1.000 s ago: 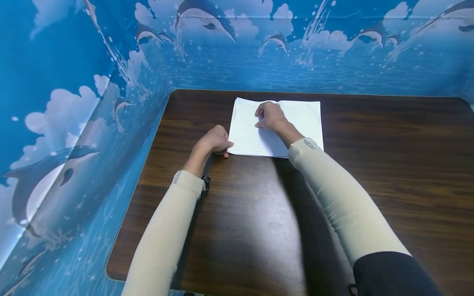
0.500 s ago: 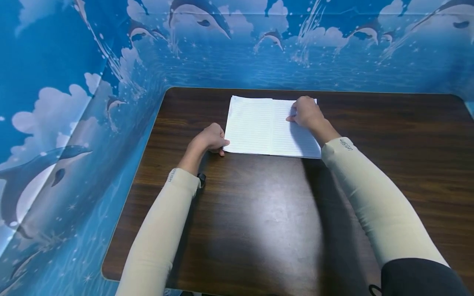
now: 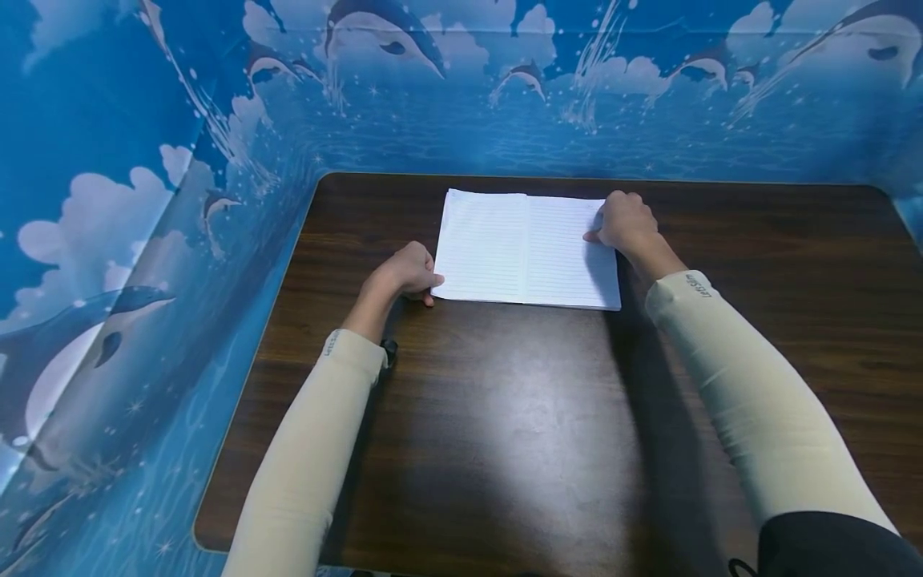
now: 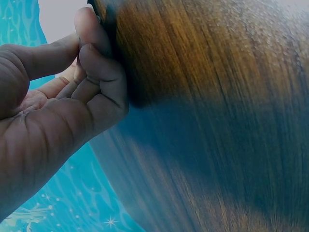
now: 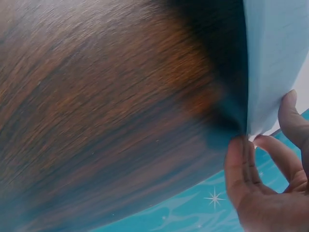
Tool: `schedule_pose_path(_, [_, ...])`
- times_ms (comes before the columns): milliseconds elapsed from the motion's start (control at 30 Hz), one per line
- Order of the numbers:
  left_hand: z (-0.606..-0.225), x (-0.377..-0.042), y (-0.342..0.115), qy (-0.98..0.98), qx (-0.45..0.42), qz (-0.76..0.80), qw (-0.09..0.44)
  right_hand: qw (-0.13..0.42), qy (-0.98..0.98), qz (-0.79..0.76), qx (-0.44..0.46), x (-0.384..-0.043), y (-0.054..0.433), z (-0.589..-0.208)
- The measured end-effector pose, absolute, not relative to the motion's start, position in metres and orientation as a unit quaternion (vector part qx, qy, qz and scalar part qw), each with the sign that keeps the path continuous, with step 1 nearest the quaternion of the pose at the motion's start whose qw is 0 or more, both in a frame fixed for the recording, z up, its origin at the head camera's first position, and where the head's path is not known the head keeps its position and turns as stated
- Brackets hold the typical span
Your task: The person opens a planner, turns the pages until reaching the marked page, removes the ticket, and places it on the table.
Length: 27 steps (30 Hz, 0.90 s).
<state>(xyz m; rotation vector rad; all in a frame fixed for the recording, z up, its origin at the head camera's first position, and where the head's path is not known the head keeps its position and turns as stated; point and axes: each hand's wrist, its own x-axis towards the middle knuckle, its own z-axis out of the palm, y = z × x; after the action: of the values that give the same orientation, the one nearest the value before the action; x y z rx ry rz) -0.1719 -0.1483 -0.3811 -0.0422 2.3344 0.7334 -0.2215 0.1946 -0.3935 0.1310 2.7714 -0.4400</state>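
Note:
An open notebook point(image 3: 483, 244) with lined white pages lies flat near the table's far edge. At its lower left corner my left hand point(image 3: 408, 271) pinches the edge between thumb and fingers; in the left wrist view the hand point(image 4: 63, 96) has curled fingers against the white paper point(image 4: 55, 17). My right hand point(image 3: 630, 223) is at the right edge, upper half. Its thumb rests on the right page point(image 5: 275, 58), while the other fingers of this hand point(image 5: 265, 188) bend round the edge in the right wrist view. The notebook's underside is hidden.
The dark wood-grain table point(image 3: 519, 417) has rounded corners and a glossy light patch in front of the notebook. Blue dolphin-print sheeting point(image 3: 461, 120) hangs close behind the table and along its left side. A black band point(image 3: 389, 353) shows at my left wrist.
My right hand has slid rightward across the pages, from near the centre fold to the right edge, and now holds there. My left hand stays on the lower left corner.

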Motion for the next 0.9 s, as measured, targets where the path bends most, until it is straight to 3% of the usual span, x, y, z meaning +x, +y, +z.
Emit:
schedule_pose_path(467, [-0.381, -0.17, -0.15, 0.901, -0.018, 0.273, 0.336, 0.14, 0.952, -0.25, 0.106, -0.214, 0.189, -0.391])
schedule_pose_path(900, [-0.382, -0.171, -0.149, 0.902, -0.013, 0.273, 0.335, 0.147, 0.897, -0.376, 0.178, -0.21, 0.226, -0.403])
